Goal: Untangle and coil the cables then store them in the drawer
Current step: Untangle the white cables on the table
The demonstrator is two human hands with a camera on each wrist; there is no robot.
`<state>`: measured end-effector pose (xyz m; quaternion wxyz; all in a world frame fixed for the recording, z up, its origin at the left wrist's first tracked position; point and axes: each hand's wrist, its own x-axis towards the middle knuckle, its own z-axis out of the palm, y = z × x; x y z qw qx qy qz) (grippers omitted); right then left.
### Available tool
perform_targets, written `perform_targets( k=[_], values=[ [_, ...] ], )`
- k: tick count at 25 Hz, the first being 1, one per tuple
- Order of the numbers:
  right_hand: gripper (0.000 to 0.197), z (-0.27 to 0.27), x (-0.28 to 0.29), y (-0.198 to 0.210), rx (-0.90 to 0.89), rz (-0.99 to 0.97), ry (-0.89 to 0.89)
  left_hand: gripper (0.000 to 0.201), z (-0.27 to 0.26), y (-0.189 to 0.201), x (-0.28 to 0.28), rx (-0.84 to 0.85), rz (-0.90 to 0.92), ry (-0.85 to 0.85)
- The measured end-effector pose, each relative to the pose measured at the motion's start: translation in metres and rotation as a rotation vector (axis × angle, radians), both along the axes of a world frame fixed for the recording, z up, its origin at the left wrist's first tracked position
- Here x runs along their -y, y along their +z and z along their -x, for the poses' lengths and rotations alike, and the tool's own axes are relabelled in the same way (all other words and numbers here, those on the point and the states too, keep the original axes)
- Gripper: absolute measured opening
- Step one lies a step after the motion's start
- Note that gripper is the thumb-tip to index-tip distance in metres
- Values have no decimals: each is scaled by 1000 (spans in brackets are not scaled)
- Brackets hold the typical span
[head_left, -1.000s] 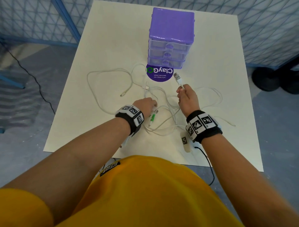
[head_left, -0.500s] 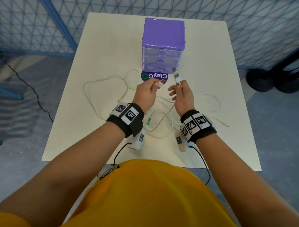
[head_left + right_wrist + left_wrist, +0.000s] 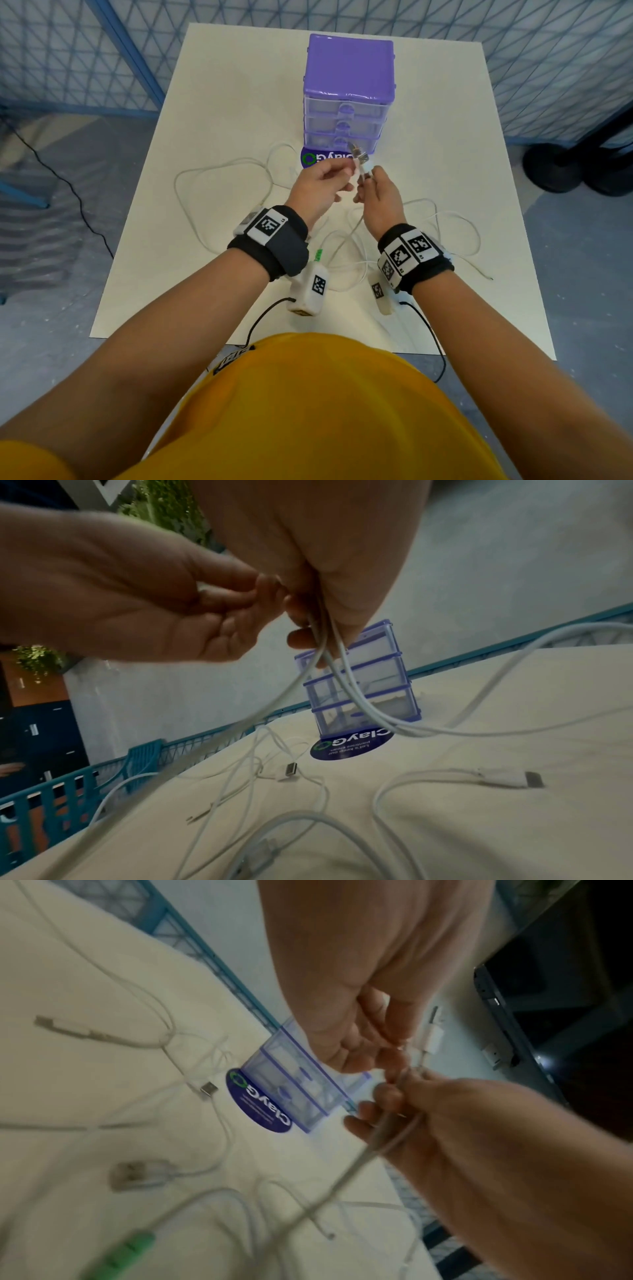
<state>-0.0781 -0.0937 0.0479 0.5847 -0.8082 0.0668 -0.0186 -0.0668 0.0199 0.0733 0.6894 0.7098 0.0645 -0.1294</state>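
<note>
both hands were raised above the counter (image 3: 219,113), close together in front of the purple drawer unit (image 3: 349,85). the right hand (image 3: 380,202) had its grip closed around two strands of a white cable (image 3: 329,653), with the plug end (image 3: 433,1034) sticking up past its fingers. the left hand (image 3: 318,188) pinched at the same cable beside the right fingertips (image 3: 387,1093), fingers curled. the rest of the white cables (image 3: 219,171) lay in loose, tangled loops on the counter, one with a green connector (image 3: 120,1256). all three drawers looked closed. a round blue sticker (image 3: 349,745) lay at the unit's base.
</note>
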Motion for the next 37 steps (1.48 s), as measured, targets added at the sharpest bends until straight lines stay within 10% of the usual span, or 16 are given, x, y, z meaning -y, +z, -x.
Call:
perform_targets(
  k=[3,8,15,21,26,31,37],
  values=[
    [34,-1,5,-2,-30,-86,-77,21,-4,-35,-27,32,-397,105],
    [34,-1,5,-6,-74,-179,-119,30,15,-82,-34,-80,-895,-397],
    [32,4,6,-13,-119,5,-45,23,13,-89,-29,67,-1036,-411],
    [33,4,7,-13,-137,-22,-64,70,5,-89,-29,138,-1098,-778],
    [33,7,12,-13,-167,-56,-72,66,-19,-85,-18,387,-1321,-593],
    [34,7,16,-15,-181,-42,-93,73,-42,-77,-26,-34,-1128,-297],
    [35,7,16,-18,-193,-16,-81,66,-51,-79,-15,323,-1393,-612]
  ],
)
